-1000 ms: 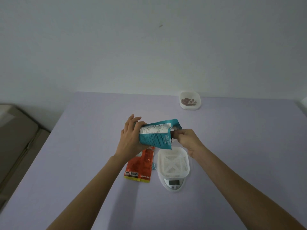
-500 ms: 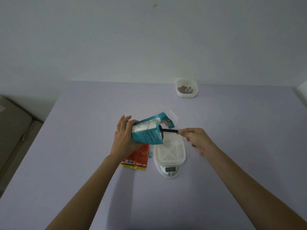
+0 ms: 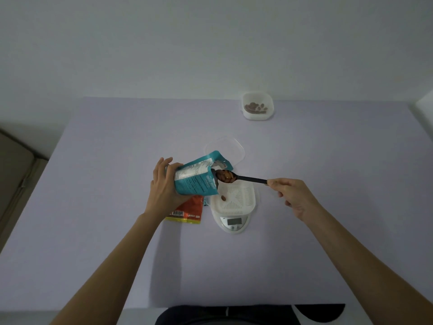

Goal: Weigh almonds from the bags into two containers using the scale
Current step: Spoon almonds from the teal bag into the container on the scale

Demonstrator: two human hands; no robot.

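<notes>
My left hand (image 3: 164, 186) grips a teal almond bag (image 3: 199, 178), tilted with its open mouth to the right. My right hand (image 3: 293, 195) pinches the handle of a black spoon (image 3: 248, 178); its bowl, heaped with almonds (image 3: 225, 177), is at the bag's mouth. Below them a white perforated container (image 3: 236, 198) stands on the white scale (image 3: 234, 222), with one almond (image 3: 223, 198) lying in it. A second white container (image 3: 257, 106) with several almonds stands at the table's far edge. An orange bag (image 3: 189, 211) lies flat under my left hand, left of the scale.
A clear lid (image 3: 228, 147) lies on the lilac table (image 3: 117, 184) just behind the bag. The table's left edge drops to a beige surface (image 3: 14, 174). A white object (image 3: 425, 106) shows at the far right edge.
My right hand has drawn the spoon out of the bag to the right, now loaded with almonds. One almond has dropped into the container on the scale. The bag tilted slightly.
</notes>
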